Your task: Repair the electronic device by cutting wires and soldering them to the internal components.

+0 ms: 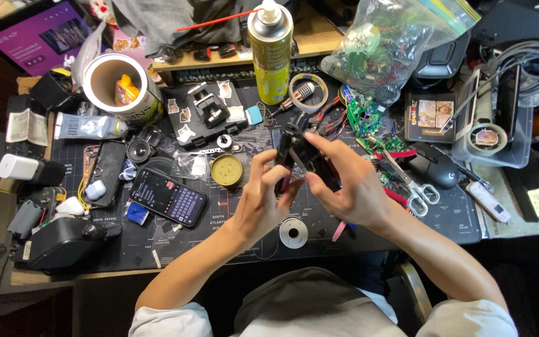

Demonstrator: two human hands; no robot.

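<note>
Both hands hold a small black blocky plastic device (304,156) up over the counter (176,240). The left hand (263,200) pinches its near edge; the right hand (350,181) wraps its far side, fingers curled closed. It looks like mid-inspection or fitting; turning it will need a steady grip. Beyond stands a yellow spray can (271,53).
</note>
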